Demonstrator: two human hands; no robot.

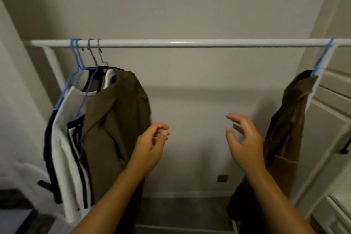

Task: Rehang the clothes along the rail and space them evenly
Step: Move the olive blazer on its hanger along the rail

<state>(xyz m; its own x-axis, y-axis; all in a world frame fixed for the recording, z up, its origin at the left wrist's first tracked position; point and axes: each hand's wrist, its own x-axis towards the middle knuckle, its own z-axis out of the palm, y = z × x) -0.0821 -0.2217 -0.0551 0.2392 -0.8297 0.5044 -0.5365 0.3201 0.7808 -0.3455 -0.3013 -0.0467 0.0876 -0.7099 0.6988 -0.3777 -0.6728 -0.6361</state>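
Observation:
A white rail [190,42] runs across the view. Bunched at its left end hang several garments on wire hangers [85,53]: an olive-brown jacket [115,119] in front, a white top with black stripes [64,138] and dark clothes behind it. At the far right end a brown garment [288,119] hangs alone on a blue hanger [322,59]. My left hand [152,146] is raised just right of the olive jacket, fingers loosely curled, holding nothing. My right hand [243,138] hovers with fingers spread, left of the brown garment, touching nothing.
A plain wall lies behind the rail. White cabinet doors with a dark handle [344,148] stand at the right. The rack's white upright [53,66] is at the left, its base bar low on the floor. Dark items [15,207] sit at the lower left.

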